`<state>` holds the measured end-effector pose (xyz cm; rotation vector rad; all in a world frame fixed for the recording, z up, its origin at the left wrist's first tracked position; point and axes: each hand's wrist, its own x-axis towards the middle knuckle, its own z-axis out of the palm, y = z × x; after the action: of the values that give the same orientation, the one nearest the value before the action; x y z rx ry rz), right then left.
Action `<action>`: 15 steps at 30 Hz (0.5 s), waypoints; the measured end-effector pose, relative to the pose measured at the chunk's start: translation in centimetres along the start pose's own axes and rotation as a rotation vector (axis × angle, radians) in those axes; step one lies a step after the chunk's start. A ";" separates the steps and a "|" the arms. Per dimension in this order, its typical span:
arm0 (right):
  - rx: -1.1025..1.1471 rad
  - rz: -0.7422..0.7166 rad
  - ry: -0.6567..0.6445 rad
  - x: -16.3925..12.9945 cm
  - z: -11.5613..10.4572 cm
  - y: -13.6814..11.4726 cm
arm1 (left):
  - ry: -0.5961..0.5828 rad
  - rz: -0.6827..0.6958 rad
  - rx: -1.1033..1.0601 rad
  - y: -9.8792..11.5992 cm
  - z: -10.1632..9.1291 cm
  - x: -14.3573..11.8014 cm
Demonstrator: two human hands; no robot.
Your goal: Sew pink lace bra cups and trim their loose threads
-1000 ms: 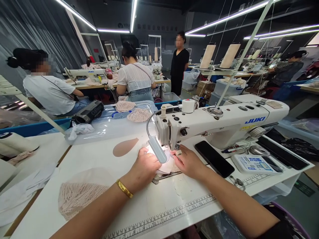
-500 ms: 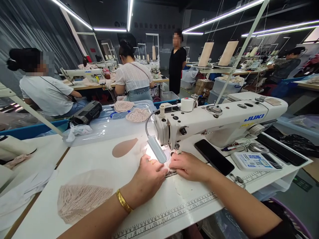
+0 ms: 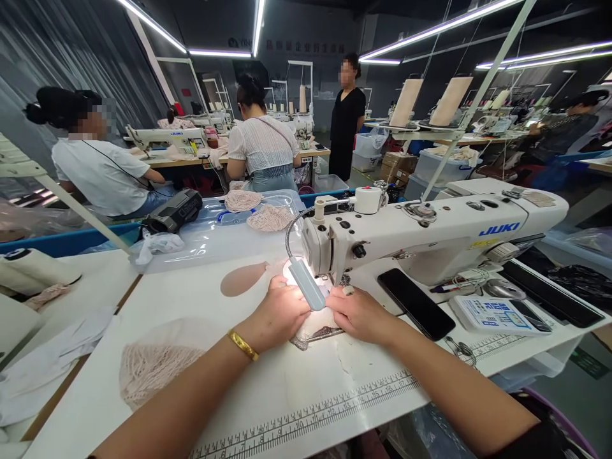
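2 hands press a pale lace fabric piece (image 3: 319, 324) flat beneath the white sewing machine (image 3: 430, 239): left hand (image 3: 280, 313) and right hand (image 3: 358, 312), fingers spread, have pushed it forward since a moment ago, feeding it along the white surface (image 3: 191, 299).

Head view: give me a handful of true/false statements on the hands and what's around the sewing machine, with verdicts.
1. Both hands rest on pale fabric under the sewing machine head. True: left hand and right hand flank the needle area.
2. The left wrist bears a gold bangle. True.
3. The black phone lies left of the left hand. False: it lies on the table to the right of the right hand.
4. The gooseneck lamp is off. False: it lights the fabric between the hands.
5. A ruler scale runs along the table's near edge. True.
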<state>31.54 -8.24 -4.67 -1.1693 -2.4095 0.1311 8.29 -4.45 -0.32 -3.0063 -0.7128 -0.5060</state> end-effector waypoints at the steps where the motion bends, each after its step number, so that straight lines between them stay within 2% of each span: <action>1: -0.003 0.006 0.003 0.0 0.0 -0.1 | -0.025 -0.018 -0.027 -0.2 -0.1 0.1; 5: -0.026 0.036 -0.008 0.1 0.0 -0.3 | -0.135 -0.092 -0.009 -1.1 -0.4 0.4; 9: -0.053 0.057 -0.025 -0.1 0.3 -0.1 | -0.146 -0.160 0.108 -0.7 0.5 0.3; 12: -0.069 0.025 -0.012 -0.5 0.4 0.0 | -0.143 -0.198 0.170 2.1 0.9 -1.3; 15: -0.055 -0.012 -0.001 -1.1 0.6 0.0 | -0.177 -0.133 0.179 5.9 0.1 -4.7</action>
<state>31.82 -9.03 -5.62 -1.1794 -2.4349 0.0627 6.97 -11.79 -1.46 -2.8732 -0.9198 -0.1673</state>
